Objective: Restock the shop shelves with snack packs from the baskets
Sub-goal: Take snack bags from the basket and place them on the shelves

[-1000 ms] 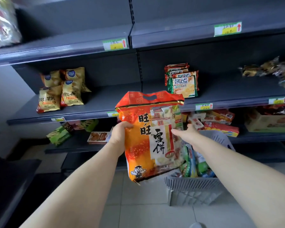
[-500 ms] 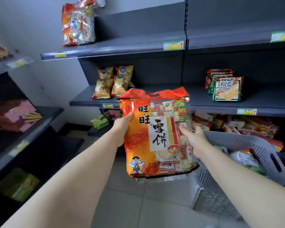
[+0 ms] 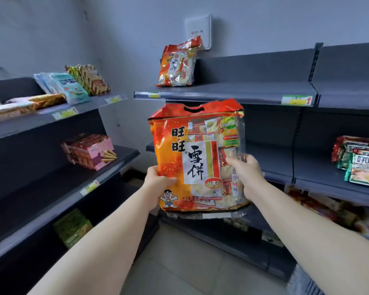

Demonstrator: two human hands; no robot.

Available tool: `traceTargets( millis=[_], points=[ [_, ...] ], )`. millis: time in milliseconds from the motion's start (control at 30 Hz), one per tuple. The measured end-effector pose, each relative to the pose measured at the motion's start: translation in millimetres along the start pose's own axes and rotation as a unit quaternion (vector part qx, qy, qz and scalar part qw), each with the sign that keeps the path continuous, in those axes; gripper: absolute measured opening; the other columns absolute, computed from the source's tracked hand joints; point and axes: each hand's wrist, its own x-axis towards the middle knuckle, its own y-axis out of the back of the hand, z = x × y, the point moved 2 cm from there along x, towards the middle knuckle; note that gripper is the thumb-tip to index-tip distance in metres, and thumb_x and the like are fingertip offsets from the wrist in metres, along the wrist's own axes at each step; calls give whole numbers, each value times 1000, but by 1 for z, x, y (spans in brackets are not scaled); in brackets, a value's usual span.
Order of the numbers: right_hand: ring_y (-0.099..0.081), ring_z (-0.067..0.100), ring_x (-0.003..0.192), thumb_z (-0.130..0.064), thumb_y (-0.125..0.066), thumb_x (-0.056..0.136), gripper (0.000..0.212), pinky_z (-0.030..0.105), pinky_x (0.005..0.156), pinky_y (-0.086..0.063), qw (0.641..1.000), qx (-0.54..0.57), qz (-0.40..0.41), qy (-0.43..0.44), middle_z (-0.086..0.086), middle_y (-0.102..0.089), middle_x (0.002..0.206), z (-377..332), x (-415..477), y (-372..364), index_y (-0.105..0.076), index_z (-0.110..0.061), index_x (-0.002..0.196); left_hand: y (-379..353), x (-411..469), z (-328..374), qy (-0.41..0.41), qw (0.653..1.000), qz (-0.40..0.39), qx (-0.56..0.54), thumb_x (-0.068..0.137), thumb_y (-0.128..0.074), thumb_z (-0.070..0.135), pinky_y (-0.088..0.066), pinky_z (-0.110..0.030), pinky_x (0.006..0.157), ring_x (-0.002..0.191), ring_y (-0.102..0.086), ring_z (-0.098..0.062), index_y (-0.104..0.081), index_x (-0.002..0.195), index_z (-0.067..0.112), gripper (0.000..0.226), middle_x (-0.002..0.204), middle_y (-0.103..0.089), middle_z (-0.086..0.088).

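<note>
I hold a large orange-and-red rice cracker bag (image 3: 197, 158) upright in front of me, just below the top shelf (image 3: 232, 93). My left hand (image 3: 158, 184) grips its lower left edge and my right hand (image 3: 246, 174) grips its right side. A matching orange bag (image 3: 178, 63) stands on the left end of that top shelf, leaning against the wall. The basket shows only as a grey corner (image 3: 303, 282) at the bottom right.
A second shelf unit on the left carries blue and striped packs (image 3: 73, 84) on top and a pink wafer box (image 3: 92, 151) below. Green-and-red packs (image 3: 360, 162) sit on the middle right shelf. A white wall box (image 3: 198, 31) hangs above the top shelf.
The view has swung left and up. The bag has risen in both hands from over the basket toward the top shelf, and the basket has slipped almost out of view.
</note>
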Motion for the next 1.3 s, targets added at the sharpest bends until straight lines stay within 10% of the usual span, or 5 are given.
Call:
traceTargets(
  millis=[267, 700, 1300],
  points=[
    [-55, 21, 111, -9, -66, 87, 67, 40, 90, -51, 986, -74, -109, 105, -1, -56, 126, -34, 57, -90, -37, -36, 140, 51, 97, 44, -86, 993, 58, -55, 91, -68, 11, -54, -54, 92, 104, -65, -30, -39, 135, 26, 54, 117, -63, -5],
    [-55, 13, 99, -2, -64, 83, 65, 26, 76, -46, 980, -16, -38, 193, -2, -53, 116, -148, 231, -237, -35, -22, 137, 99, 292, 222, -205, 967, 147, -41, 91, -69, 20, -55, -39, 86, 97, -62, -20, -30, 118, 21, 48, 112, -56, -4],
    [-65, 10, 89, 7, -57, 77, 72, 25, 64, -58, 942, -67, 49, 325, 0, -62, 108, -251, 423, -355, -40, -30, 137, 98, 526, 378, -293, 954, 36, -46, 85, -70, 39, -54, -52, 92, 110, -61, -29, -24, 140, 39, 72, 125, -54, 1]
  ],
)
